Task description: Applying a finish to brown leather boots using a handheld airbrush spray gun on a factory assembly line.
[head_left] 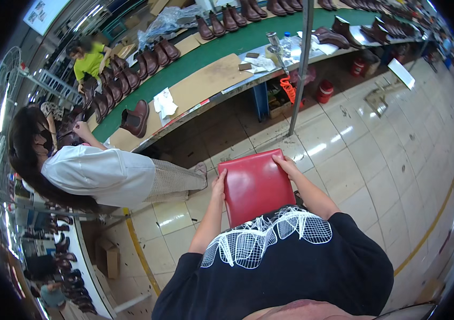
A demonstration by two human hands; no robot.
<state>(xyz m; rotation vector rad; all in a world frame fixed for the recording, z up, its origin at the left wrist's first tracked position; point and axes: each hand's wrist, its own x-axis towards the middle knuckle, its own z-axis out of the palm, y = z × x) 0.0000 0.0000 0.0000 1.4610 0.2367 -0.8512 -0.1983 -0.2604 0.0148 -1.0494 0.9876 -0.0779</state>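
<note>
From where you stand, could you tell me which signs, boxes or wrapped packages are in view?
Wall sign: top left, pale rectangle.
Placard: right of the bench, white, slanted.
Cardboard box: floor, lower left, brown, open.
Plastic wrap bundle: on the green belt, clear, crumpled.

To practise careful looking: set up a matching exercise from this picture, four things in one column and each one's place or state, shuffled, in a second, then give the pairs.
1. red pad
2. lone brown boot
3. orange coiled hose
4. red bucket

A. on the floor under the bench
B. hanging by the pole
C. held by both hands
D. standing on brown card

Pairs: 1-C, 2-D, 3-B, 4-A
</note>
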